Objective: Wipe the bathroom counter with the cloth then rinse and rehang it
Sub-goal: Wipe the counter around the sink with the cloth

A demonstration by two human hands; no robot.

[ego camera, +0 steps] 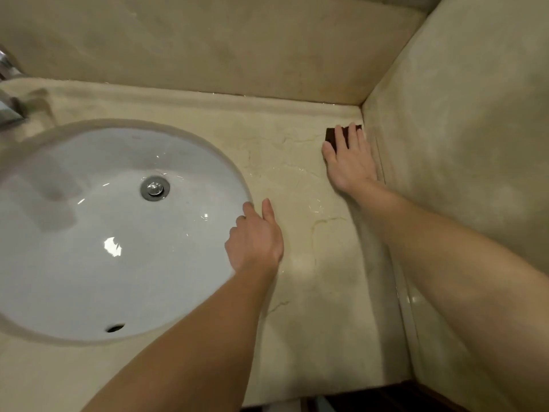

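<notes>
A small dark brown cloth (334,135) lies flat on the beige marble counter (320,307) in the far right corner, against the side wall. My right hand (350,162) presses down on it with fingers spread, covering most of it. My left hand (257,239) rests at the right rim of the sink, fingers loosely curled, holding nothing. Thin streaks of water glint on the counter between the two hands.
A white oval sink (89,263) with a chrome drain (155,188) fills the left. Part of a chrome faucet (9,93) shows at the far left edge. Beige walls (460,144) close the counter at the back and right. The counter's front edge runs along the bottom.
</notes>
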